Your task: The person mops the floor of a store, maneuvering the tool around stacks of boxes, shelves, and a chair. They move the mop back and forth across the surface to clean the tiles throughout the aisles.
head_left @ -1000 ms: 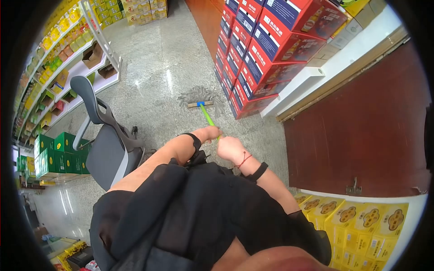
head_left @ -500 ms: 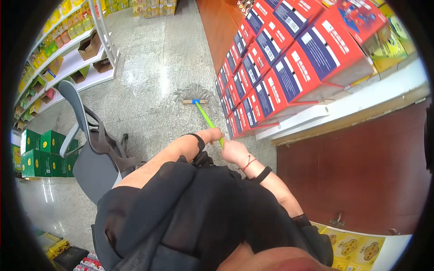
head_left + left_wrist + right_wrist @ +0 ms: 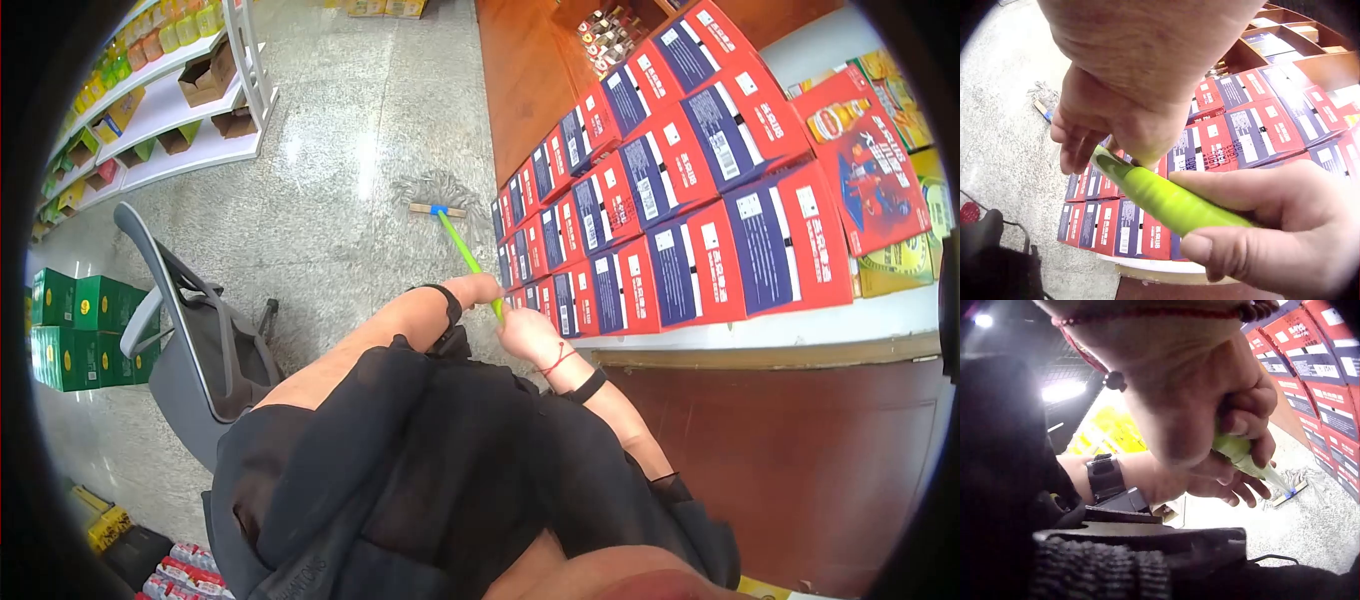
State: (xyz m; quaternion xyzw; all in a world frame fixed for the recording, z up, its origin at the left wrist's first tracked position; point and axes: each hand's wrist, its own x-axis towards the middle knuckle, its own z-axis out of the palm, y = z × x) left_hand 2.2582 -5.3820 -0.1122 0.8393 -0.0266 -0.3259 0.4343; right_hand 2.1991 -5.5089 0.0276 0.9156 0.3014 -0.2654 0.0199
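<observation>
A mop with a bright green handle (image 3: 461, 244) slants forward from my hands. Its grey string head (image 3: 440, 187) lies on the floor under a bar with a blue joint. My left hand (image 3: 474, 291) is the farther one down the handle, its thumb side against it; in the left wrist view its fingers hang loosely past the shaft. Higher up, near the thick ribbed grip (image 3: 1172, 203), my right hand (image 3: 530, 336) holds the handle's end, with fingers wrapped round it in the right wrist view and the thumb lying along it in the left wrist view.
Stacked red and blue cartons (image 3: 640, 205) stand close on the right, beside the mop head. A grey office chair (image 3: 200, 340) is on the left, with green boxes (image 3: 90, 325) behind it. White store shelves (image 3: 190, 125) line the far left. A dark red door panel (image 3: 770, 450) is at lower right.
The view has turned toward the right, bringing more of the red cartons in and shifting the chair leftward. Both hands stay on the mop handle, and the mop head remains on the floor near the cartons.
</observation>
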